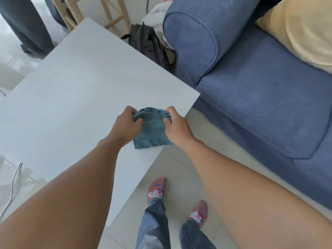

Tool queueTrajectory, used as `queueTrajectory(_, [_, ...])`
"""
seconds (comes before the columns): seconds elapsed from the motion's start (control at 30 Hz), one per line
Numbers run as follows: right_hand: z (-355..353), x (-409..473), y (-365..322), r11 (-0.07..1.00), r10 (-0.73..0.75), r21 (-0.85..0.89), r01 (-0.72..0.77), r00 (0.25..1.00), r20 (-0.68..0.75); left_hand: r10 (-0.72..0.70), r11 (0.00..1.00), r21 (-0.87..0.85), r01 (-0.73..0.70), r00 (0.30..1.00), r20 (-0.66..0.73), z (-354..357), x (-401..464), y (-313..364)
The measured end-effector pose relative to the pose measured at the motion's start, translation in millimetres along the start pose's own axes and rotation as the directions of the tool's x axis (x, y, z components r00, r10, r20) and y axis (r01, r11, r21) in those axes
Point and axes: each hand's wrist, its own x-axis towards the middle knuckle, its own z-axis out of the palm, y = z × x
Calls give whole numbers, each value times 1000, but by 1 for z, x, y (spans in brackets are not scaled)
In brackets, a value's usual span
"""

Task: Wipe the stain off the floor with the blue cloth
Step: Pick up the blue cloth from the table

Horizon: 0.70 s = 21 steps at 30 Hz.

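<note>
The blue cloth (152, 130) lies folded near the right edge of a white table (75, 97). My left hand (126, 125) pinches its upper left corner and my right hand (177, 127) pinches its upper right corner, so both hold the cloth's far edge. The pale tiled floor (181, 169) shows below the table's edge and I see no stain on it.
A blue sofa (260, 97) with a yellow cushion (301, 29) runs along the right. A dark backpack (150, 45) leans between sofa and table. My feet in red patterned socks (157, 190) stand on the floor. Wooden chair legs (115, 17) and another person's dark trouser legs (27, 27) are at the back.
</note>
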Motion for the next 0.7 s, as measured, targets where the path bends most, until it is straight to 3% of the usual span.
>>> queueTrajectory(0.17, [-51,-18,45,990,77,129,-55,982,-175,131,989,-69,-129,991,18,47,10,52])
queueTrajectory(0.3, [-89,-40,93,968,174,224,-114,947,-271,196,978,-94,-184,972,131,101,4,94])
queueTrajectory(0.47, [-122,-75,164,932,315,295,-212,878,-362,277,956,-3,-293,900,336,181,-10,135])
queueTrajectory(0.7, [-131,-100,274,904,403,314,-289,821,-404,264,906,179,-384,842,470,295,-10,135])
